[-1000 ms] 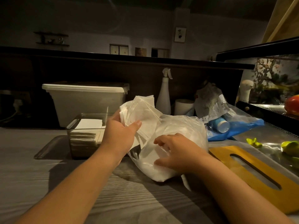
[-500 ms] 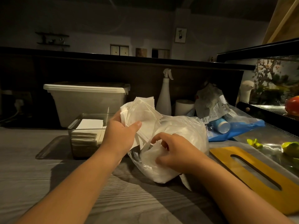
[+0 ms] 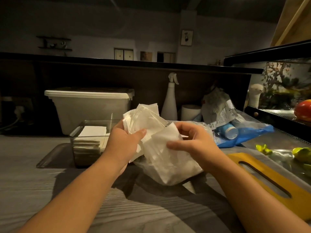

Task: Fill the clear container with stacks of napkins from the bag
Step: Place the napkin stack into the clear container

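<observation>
Head view looks down a grey wood-grain counter [image 3: 50, 190] in dim light, with both bare forearms reaching in from the near edge. The left hand [image 3: 125, 145] grips a wad [image 3: 144, 116] of loose white napkins, its thumb pressed across the front and its fingers hidden behind, and the sheets fan up above the fist. Just to its right, the right hand [image 3: 195, 142] pinches a stack [image 3: 161, 145] of napkins, with the thumb on the near face and the fingers curled over the top edge. The lower part of that stack sits inside the bag [image 3: 176, 172], a clear plastic one that lies on the counter between the two arms; how far the stack is out of it I cannot tell. The wad and the stack touch where the hands meet. The container [image 3: 74, 148] stands left of the left hand, a little farther off, and is partly filled with flat white napkins [image 3: 92, 132] that reach close to the rim on its left side. It rests on a clear tray [image 3: 50, 157]. Behind it stands a lidded white bin [image 3: 87, 111]. Farther right along the back are a white spray bottle [image 3: 169, 105], a paper roll [image 3: 190, 112] and a blue bag [image 3: 244, 133]. A yellow board [image 3: 269, 179] with a long slot lies near the right arm.
</observation>
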{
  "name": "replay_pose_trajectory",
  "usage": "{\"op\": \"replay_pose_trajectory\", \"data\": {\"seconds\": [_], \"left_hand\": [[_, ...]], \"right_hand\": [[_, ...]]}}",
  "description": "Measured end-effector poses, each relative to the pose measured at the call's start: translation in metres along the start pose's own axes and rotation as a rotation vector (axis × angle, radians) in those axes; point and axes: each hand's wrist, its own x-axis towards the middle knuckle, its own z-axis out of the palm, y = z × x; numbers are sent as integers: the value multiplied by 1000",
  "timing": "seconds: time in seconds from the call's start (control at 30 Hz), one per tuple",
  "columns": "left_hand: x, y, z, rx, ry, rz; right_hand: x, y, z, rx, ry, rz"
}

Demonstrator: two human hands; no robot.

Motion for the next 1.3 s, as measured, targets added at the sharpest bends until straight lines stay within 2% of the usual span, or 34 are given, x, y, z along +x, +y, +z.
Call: {"op": "replay_pose_trajectory", "data": {"seconds": [0.13, 0.27, 0.47, 0.63, 0.73, 0.83, 0.93, 1.1, 1.3], "left_hand": [[-3, 6, -2, -76, -33, -66], [-9, 6, 1, -115, -116, -191], [-13, 3, 6, -213, -176, -340], [-16, 1, 6, -261, -215, -409], [-15, 2, 6, -315, -258, -421], [-16, 7, 4, -373, -298, -395], [-16, 18, 2, -308, -327, -284], [1, 29, -7, -84, -198, -90], [-1, 21, -37, 10, -249, -102]], "right_hand": [[-1, -3, -3, 273, 37, -3], [0, -5, 0, 405, 70, 24], [2, 0, 6, 222, 227, 92], [1, -2, 7, 304, 181, 94], [2, -3, 13, 200, 249, 73], [6, -1, 24, 123, 332, 75], [14, -9, 34, 130, 356, 33], [36, -27, 45, 41, 334, -40], [30, -4, 54, 83, 276, -16]]}}
